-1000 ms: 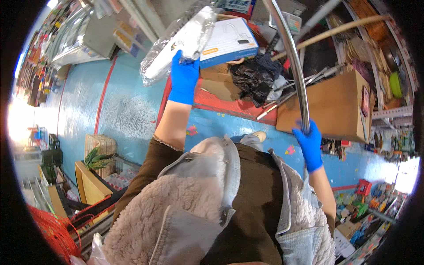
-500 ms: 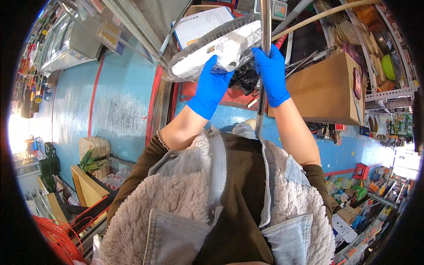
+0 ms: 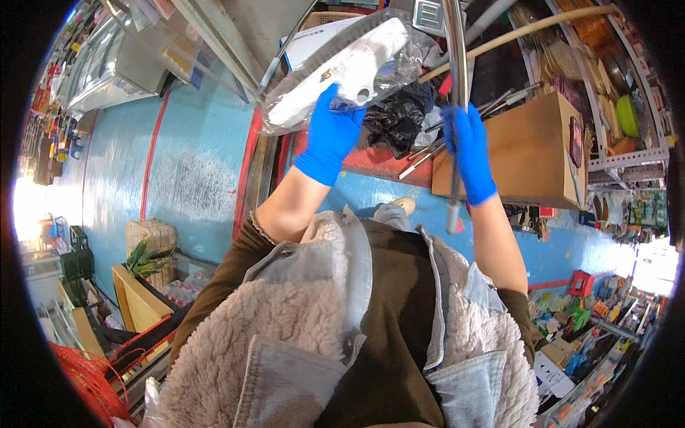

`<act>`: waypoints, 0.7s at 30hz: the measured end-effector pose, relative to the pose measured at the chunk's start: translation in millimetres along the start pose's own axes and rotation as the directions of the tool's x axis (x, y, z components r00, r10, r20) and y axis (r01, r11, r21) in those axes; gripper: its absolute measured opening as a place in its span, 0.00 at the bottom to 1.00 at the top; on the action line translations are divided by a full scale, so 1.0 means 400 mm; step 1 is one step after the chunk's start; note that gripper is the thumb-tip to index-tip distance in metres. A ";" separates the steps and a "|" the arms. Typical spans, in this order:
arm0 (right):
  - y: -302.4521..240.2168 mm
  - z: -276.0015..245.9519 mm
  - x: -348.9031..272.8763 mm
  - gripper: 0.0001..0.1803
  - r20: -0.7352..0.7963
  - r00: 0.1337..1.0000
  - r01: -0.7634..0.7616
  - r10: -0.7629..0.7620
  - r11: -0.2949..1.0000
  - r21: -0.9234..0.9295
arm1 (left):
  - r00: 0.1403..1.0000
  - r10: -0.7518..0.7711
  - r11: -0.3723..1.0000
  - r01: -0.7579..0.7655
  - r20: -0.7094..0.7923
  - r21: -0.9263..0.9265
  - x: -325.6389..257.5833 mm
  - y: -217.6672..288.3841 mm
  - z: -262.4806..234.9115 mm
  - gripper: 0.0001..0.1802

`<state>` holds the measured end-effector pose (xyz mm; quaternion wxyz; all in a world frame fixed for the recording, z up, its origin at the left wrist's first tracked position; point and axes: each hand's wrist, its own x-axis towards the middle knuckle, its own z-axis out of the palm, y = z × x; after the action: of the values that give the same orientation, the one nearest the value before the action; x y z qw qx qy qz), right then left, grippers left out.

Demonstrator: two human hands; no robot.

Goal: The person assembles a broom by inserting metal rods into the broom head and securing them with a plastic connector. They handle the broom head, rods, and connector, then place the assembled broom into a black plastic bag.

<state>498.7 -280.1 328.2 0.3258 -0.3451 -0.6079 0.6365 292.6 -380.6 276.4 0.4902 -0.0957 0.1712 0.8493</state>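
Note:
A white broom head with dark bristles along its far edge lies tilted in a clear plastic bag. My left hand, in a blue glove, grips its near edge beside a round socket hole. My right hand, gloved the same, is closed round a shiny metal pole. The pole stands roughly upright in the picture, its grey-capped lower end below the hand. Its upper end runs out of the picture. Broom head and pole are apart.
Behind the broom head is a white and blue box. A black plastic bag and thin rods lie near a large cardboard box at right. A long wooden-coloured stick crosses the far right, before crowded shelves.
My right hand has moved right and nearer with the pole, away from the broom head. My left hand has shifted slightly left with the broom head, and its bag shows more.

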 end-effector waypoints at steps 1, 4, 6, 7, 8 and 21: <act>0.010 -0.027 -0.035 0.11 0.016 1.000 0.022 -0.021 0.999 -0.027 | 0.999 0.038 0.999 -0.038 -0.019 -0.001 0.009 0.019 -0.003 0.19; 0.053 -0.092 -0.142 0.11 0.115 0.986 0.166 -0.123 0.833 -0.528 | 0.986 0.162 0.986 -0.160 -0.031 0.051 0.038 0.085 -0.016 0.15; 0.084 -0.116 -0.213 0.13 0.147 0.983 0.185 -0.113 0.632 -0.753 | 0.974 0.215 0.972 -0.207 -0.069 0.110 0.051 0.114 -0.029 0.14; 0.098 -0.123 -0.236 0.13 0.191 0.977 0.208 -0.095 0.610 -0.765 | 0.968 0.242 0.963 -0.230 -0.070 0.144 0.058 0.125 -0.035 0.13; 0.111 -0.127 -0.254 0.13 0.215 0.974 0.211 -0.066 0.595 -0.776 | 0.969 0.244 0.969 -0.246 0.043 0.040 0.063 0.133 -0.041 0.13; 0.136 -0.210 -0.357 0.11 0.247 0.961 0.276 -0.124 0.464 -0.842 | 0.928 0.372 0.928 -0.371 -0.015 0.018 0.117 0.289 -0.062 0.19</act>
<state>647.7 -355.5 278.3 0.1325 -0.3391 -0.9041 0.2238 169.0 -405.9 261.0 0.3199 -0.0657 0.1969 0.9245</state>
